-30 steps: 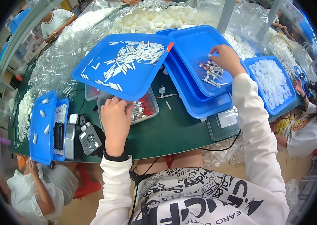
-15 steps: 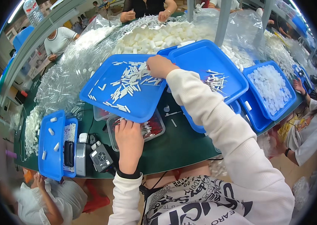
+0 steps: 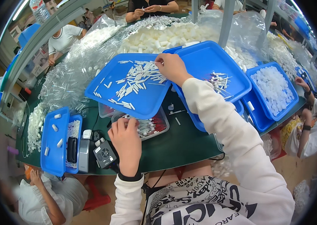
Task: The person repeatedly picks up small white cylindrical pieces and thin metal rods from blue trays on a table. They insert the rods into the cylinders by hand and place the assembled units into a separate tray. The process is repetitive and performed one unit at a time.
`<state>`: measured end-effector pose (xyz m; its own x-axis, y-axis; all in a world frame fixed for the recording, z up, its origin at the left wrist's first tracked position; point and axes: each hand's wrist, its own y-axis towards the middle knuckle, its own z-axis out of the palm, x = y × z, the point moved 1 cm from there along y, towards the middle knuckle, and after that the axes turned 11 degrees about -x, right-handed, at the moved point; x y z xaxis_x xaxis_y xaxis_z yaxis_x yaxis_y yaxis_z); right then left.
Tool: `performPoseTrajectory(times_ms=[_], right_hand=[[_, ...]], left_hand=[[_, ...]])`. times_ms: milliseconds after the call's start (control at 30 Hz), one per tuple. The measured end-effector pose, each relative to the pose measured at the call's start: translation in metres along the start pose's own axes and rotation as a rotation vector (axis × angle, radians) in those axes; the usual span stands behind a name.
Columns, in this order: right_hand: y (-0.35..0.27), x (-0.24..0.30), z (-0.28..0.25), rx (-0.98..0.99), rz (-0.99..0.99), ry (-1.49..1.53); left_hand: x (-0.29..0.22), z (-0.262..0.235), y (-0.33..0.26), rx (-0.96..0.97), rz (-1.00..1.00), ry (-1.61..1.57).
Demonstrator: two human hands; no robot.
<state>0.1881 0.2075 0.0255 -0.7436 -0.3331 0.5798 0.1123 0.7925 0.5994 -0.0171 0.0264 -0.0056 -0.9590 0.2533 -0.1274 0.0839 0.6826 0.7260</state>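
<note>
A blue tray [image 3: 102,88] with many short white sticks [image 3: 139,77] rests partly over a clear plastic container [image 3: 164,131] of red-and-white sticks [image 3: 154,126]. My left hand [image 3: 126,140] is beside the container, just below the tray's front edge, with its fingers bent, apart and holding nothing. At the tray's far right corner is my right hand [image 3: 174,68], its fingertips pinched together over the white sticks. What they grip, if anything, is too small to tell. Right of it, another blue tray [image 3: 199,56] carries a bunch of thin sticks with white ends [image 3: 218,81].
To the right, a blue tray of translucent caps [image 3: 272,88] sits on another tray. White foam-like cylinders [image 3: 162,39] and clear tubes [image 3: 66,75] are heaped behind. At left are blue trays [image 3: 53,146] and a small black device [image 3: 105,153]. Co-workers sit around the green table [image 3: 177,148].
My left hand has come off the tray's front edge and its fingers have bent. My right hand stays at the tray's far right corner. The view has shifted slightly.
</note>
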Motion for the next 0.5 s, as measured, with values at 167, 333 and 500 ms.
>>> performPoseTrajectory(times_ms=[167, 333, 500], right_hand=[[-0.035, 0.054, -0.055, -0.029, -0.045, 0.386], [-0.112, 0.086, -0.133, 0.100, 0.065, 0.528], [-0.163, 0.088, -0.147, 0.149, 0.168, 0.698]], left_hand=[[0.014, -0.035, -0.003, -0.040, -0.192, -0.041], [-0.018, -0.064, 0.006, -0.180, -0.304, -0.411], [-0.059, -0.076, 0.014, -0.093, -0.153, -0.747]])
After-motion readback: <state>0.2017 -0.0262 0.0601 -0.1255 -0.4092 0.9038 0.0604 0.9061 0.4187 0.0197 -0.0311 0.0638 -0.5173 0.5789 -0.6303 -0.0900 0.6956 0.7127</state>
